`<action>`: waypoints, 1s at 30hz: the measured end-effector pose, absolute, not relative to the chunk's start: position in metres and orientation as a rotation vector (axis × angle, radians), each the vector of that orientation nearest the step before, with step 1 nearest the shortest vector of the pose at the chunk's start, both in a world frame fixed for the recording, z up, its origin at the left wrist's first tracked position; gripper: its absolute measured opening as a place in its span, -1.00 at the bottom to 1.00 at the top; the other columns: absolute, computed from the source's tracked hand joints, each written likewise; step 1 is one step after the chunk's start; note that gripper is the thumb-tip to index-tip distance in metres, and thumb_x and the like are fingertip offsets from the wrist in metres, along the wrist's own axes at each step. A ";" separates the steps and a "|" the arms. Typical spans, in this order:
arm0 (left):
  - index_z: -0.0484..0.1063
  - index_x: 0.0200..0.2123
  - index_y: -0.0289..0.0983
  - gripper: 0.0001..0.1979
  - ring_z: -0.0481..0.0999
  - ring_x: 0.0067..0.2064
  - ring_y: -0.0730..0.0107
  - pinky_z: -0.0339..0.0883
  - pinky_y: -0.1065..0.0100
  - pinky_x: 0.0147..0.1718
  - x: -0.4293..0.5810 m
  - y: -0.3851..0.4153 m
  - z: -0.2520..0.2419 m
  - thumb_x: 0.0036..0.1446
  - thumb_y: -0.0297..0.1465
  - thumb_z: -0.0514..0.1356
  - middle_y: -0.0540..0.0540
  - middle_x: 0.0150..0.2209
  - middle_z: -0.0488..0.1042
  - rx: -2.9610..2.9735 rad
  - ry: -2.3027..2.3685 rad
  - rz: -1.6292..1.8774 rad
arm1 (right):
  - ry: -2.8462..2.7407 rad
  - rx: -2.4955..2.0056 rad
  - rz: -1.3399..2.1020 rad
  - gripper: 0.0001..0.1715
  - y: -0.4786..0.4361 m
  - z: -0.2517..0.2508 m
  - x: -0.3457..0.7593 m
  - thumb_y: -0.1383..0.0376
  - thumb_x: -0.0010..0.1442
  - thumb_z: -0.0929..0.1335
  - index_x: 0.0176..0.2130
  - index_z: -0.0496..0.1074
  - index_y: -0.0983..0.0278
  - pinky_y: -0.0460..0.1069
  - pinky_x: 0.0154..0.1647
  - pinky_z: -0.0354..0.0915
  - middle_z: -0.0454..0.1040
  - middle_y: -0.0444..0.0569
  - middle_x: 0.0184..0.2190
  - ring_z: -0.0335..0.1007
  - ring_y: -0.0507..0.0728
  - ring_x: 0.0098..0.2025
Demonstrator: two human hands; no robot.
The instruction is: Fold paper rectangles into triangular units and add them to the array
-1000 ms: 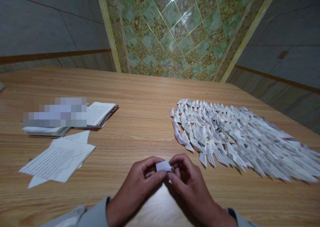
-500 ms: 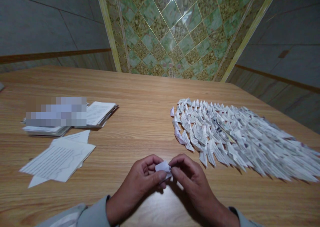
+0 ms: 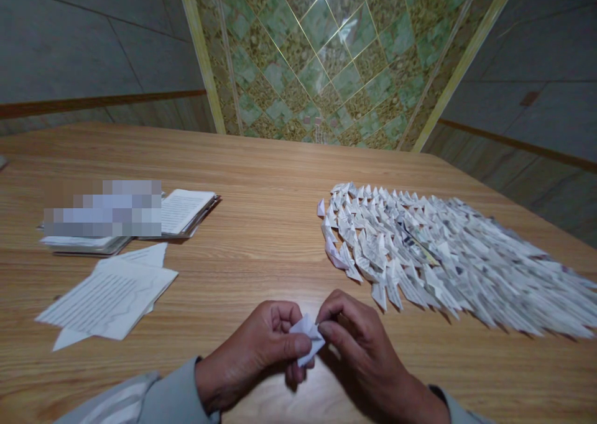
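A small folded piece of white paper (image 3: 305, 326) is held between my hands, low in the middle of the view. My left hand (image 3: 270, 343) grips it, thumb on top and fingers curled beneath. At its right edge, my right hand (image 3: 357, 337) pinches the paper between thumb and forefinger. Over to the right lies a large spread of folded paper pieces (image 3: 401, 244), set in close rows with pointed tips up. Loose printed sheets (image 3: 112, 293) overlap one another on the left.
Behind the loose sheets sit stacks of printed paper (image 3: 186, 212), partly blurred out by a pixelated patch. Everything rests on a wood-grain table (image 3: 252, 225). Beyond its far edge is a green tiled surface (image 3: 321, 63) between grey walls.
The folded paper has turned and now shows a pointed, opened-out shape instead of a flat rectangle. My left hand has dropped slightly; my right hand stays at the paper's edge.
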State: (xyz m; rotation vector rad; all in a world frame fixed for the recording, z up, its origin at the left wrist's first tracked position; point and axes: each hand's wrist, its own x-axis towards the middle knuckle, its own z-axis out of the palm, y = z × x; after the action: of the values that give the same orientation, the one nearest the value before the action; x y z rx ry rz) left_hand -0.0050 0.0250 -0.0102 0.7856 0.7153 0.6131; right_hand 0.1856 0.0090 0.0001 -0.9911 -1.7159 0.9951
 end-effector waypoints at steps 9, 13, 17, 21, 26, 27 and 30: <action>0.53 -0.38 -0.39 -0.52 0.54 -0.50 0.41 0.40 0.43 -0.45 -0.003 0.028 -0.014 0.10 -0.02 0.37 -0.17 -0.48 0.58 0.879 0.779 0.736 | -1.509 -1.035 1.182 -0.75 0.009 -0.010 0.186 0.17 0.34 0.33 -0.01 0.40 0.20 -0.04 -0.31 0.34 0.45 -0.11 -0.32 0.41 0.08 -0.33; 0.54 -0.36 -0.38 -0.55 0.51 -0.48 0.43 0.39 0.44 -0.44 -0.002 0.028 -0.014 0.11 -0.04 0.37 -0.13 -0.46 0.56 0.876 0.793 0.769 | -1.685 -1.059 1.057 -0.55 0.007 -0.008 0.184 0.29 0.19 0.39 0.08 0.36 0.20 -0.02 -0.28 0.33 0.46 -0.08 -0.26 0.40 0.10 -0.30; 0.52 -0.38 -0.37 -0.55 0.48 -0.51 0.47 0.37 0.46 -0.46 -0.002 0.027 -0.017 0.11 -0.04 0.37 -0.10 -0.47 0.55 0.913 0.842 0.794 | -1.791 -1.064 0.944 -0.48 0.007 -0.005 0.180 0.40 0.09 0.40 0.07 0.38 0.20 -0.04 -0.32 0.30 0.48 -0.09 -0.25 0.36 0.08 -0.34; 0.48 -0.40 -0.33 -0.57 0.48 -0.49 0.44 0.36 0.45 -0.45 -0.002 0.028 -0.015 0.12 -0.04 0.36 -0.03 -0.52 0.50 1.008 0.871 0.851 | -1.829 -1.065 0.926 -0.65 0.008 -0.004 0.180 0.43 0.17 0.33 -0.04 0.45 0.22 -0.05 -0.33 0.28 0.49 -0.08 -0.28 0.39 0.08 -0.33; 0.44 -0.08 -0.26 -0.75 0.58 -0.26 0.31 0.43 0.37 -0.26 0.001 0.021 -0.008 0.22 -0.28 0.29 -0.10 -0.26 0.60 1.224 0.856 0.899 | -1.754 -1.116 0.883 -0.60 0.010 -0.011 0.183 0.41 0.22 0.29 0.04 0.43 0.19 -0.03 -0.20 0.33 0.55 -0.04 -0.16 0.47 0.12 -0.18; 0.41 -0.04 -0.25 -0.73 0.59 -0.22 0.29 0.44 0.35 -0.23 0.002 0.019 -0.007 0.20 -0.35 0.29 -0.12 -0.21 0.61 1.270 0.878 0.894 | -1.729 -1.141 0.872 -0.55 0.010 -0.013 0.183 0.41 0.20 0.29 0.07 0.41 0.19 -0.03 -0.19 0.33 0.55 -0.04 -0.15 0.47 0.12 -0.17; 0.39 -0.02 -0.23 -0.68 0.63 -0.20 0.27 0.46 0.37 -0.25 0.005 0.015 -0.007 0.15 -0.49 0.27 -0.13 -0.16 0.63 1.390 0.987 0.908 | -1.683 -1.202 0.880 -0.49 0.009 -0.017 0.182 0.42 0.16 0.31 0.11 0.35 0.21 -0.05 -0.27 0.33 0.54 -0.07 -0.22 0.47 0.11 -0.26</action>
State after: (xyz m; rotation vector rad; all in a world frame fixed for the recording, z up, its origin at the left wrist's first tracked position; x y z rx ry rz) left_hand 0.0049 0.0147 -0.0066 1.3898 0.9870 0.9077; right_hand 0.1818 0.0092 -0.0171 -1.2018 -1.6834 0.8796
